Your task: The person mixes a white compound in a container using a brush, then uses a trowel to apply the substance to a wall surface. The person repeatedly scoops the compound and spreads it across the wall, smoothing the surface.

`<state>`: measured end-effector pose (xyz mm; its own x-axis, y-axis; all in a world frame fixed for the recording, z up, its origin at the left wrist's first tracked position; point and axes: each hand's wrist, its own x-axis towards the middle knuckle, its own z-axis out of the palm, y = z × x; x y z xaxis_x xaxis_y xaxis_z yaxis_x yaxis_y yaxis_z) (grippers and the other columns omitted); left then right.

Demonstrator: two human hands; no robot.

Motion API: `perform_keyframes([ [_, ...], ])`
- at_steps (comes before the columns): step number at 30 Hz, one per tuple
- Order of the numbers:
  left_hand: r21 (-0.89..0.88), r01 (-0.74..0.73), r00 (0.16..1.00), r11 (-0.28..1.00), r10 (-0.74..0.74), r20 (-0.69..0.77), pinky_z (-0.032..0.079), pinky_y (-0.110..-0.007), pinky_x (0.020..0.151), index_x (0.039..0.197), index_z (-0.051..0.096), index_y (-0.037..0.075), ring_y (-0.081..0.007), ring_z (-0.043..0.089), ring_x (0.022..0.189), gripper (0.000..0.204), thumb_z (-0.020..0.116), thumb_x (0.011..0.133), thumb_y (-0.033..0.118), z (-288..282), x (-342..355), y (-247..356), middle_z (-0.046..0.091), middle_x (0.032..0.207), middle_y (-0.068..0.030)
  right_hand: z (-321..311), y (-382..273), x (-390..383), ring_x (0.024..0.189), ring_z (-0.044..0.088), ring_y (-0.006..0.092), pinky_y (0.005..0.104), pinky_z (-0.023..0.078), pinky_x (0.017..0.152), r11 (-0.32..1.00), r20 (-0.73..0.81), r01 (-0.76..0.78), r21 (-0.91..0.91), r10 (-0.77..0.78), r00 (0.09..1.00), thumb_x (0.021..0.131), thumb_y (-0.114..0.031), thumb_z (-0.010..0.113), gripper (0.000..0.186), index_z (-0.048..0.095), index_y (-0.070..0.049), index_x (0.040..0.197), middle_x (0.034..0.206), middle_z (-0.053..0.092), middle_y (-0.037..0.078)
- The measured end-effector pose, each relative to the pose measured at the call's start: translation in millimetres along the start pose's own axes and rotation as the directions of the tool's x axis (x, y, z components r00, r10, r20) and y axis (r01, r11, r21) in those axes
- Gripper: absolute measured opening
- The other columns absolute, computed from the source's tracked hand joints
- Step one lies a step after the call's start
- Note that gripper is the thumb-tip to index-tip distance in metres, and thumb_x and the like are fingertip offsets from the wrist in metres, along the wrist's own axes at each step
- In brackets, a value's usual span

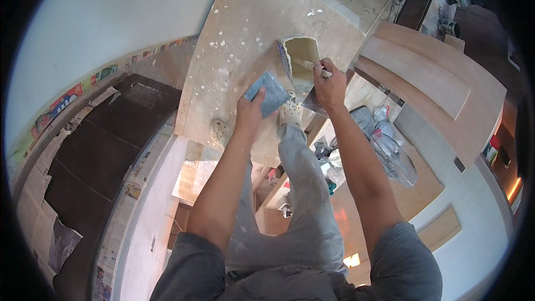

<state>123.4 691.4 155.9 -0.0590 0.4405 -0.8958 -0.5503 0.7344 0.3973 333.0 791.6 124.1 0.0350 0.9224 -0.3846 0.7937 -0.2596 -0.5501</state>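
Note:
My left hand (251,112) grips a flat, blue-grey rectangular plate (268,93) by its near edge, thumb on top. In my right hand (330,85), fingers are wrapped round a putty knife (314,102); its dark, wide blade shows below the fist, and the palm hides most of the handle. Just left of that hand stands an open rectangular container (285,61), cream-coloured inside, with a smeared rim. It rests on a pale wooden board (239,33) spotted with white splashes. The plate is nearer to me than the container.
My feet, in beige clogs (290,112), stand on the raised board. Dark panels (95,139) edged with newspaper lie left beside a white wall (111,17). To the right are plywood sheets (434,78). Lower down sit plastic bags (365,120) and a fan (393,156).

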Motion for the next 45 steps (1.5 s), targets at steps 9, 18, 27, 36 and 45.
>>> perform_keyframes([
  [9,0.071,-0.024,1.000,0.997,0.025,-0.008,0.065,-0.040,0.077,0.142,0.052,0.002,-0.0239,0.070,0.105,0.041,0.058,0.107,0.023,14.2,6.9,-6.0,0.065,0.128,-0.0126,13.6,29.6,-1.1,0.085,0.074,0.0389,0.0431,0.055,0.081,0.994,0.106,-0.005,-0.109,0.017,0.994,0.100,-0.039,0.063,0.040,0.076,-0.004,0.114,0.088,0.075,0.024],
  [18,0.316,-0.310,0.930,0.897,0.355,-0.096,0.062,-0.034,0.067,0.133,0.058,0.006,-0.0209,0.071,0.094,0.033,0.064,0.102,0.016,35.2,21.4,-7.9,0.069,0.108,-0.0123,-73.8,-13.4,-74.7,0.087,0.075,0.0244,0.0340,0.056,0.083,0.972,0.087,-0.121,0.204,0.105,0.991,0.101,-0.020,0.065,0.026,0.075,-0.001,0.116,0.099,0.077,0.020],
  [27,0.626,-0.365,0.885,0.689,0.467,0.002,0.058,-0.044,0.072,0.120,0.068,-0.001,-0.0380,0.074,0.085,0.037,0.059,0.105,0.032,53.2,62.4,1.6,0.073,0.102,-0.0253,-167.2,-49.0,-154.4,0.089,0.072,0.0181,0.0299,0.056,0.083,0.950,0.080,-0.060,0.307,0.037,0.996,0.103,-0.011,0.061,0.030,0.069,0.009,0.124,0.105,0.076,0.017],
  [36,0.512,-0.184,0.983,0.839,0.152,0.105,0.063,-0.040,0.060,0.121,0.067,-0.007,-0.0295,0.075,0.075,0.056,0.050,0.108,0.045,53.5,81.9,6.4,0.073,0.093,-0.0209,-179.4,-56.5,-163.0,0.091,0.072,0.0214,0.0322,0.058,0.083,0.896,0.097,-0.077,0.437,0.037,0.995,0.103,-0.009,0.057,0.032,0.066,0.015,0.124,0.109,0.073,0.023],
  [45,0.464,-0.311,0.948,0.830,0.233,0.219,0.063,-0.034,0.057,0.123,0.067,-0.006,-0.0206,0.072,0.073,0.052,0.052,0.109,0.042,54.0,59.4,23.8,0.072,0.092,-0.0145,-178.8,-53.9,-158.9,0.065,0.050,0.0072,0.0230,0.040,0.060,0.897,0.090,-0.154,0.414,0.128,0.988,0.107,-0.019,0.055,0.034,0.070,0.006,0.124,0.085,0.072,0.010],
])
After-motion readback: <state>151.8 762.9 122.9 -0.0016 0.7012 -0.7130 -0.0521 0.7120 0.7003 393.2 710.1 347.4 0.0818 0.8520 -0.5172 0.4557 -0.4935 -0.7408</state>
